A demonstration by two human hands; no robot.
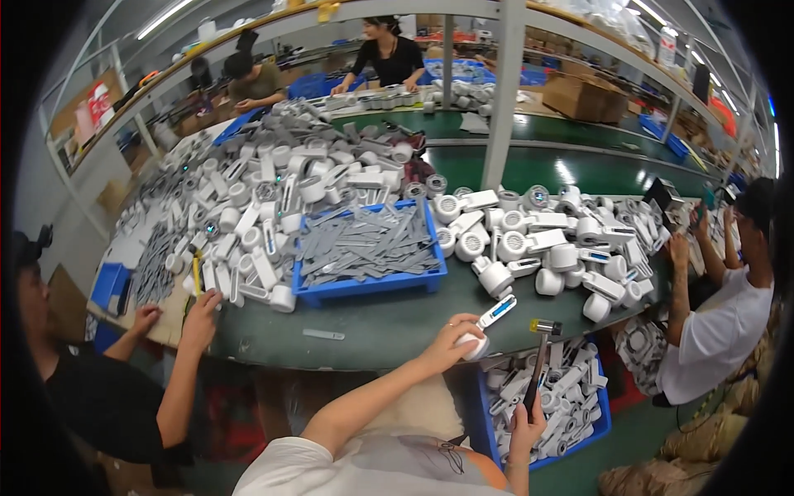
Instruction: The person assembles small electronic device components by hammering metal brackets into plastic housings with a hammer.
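My left hand point(449, 341) is shut on a small white handheld device point(484, 331) with a round head and a flat handle, pressing it on the front edge of the green table point(389, 326). My right hand point(528, 423) grips the dark handle of a small mallet point(542, 351). The mallet's head is raised just right of the device and above a blue bin point(602, 422) filled with the same white devices.
A blue tray point(368, 288) of grey strips sits mid-table. Heaps of white devices point(546, 240) lie to its right and left point(265, 198). A person in black point(99, 388) reaches in at the left, a person in white point(715, 331) sits right, and two people work at the far side.
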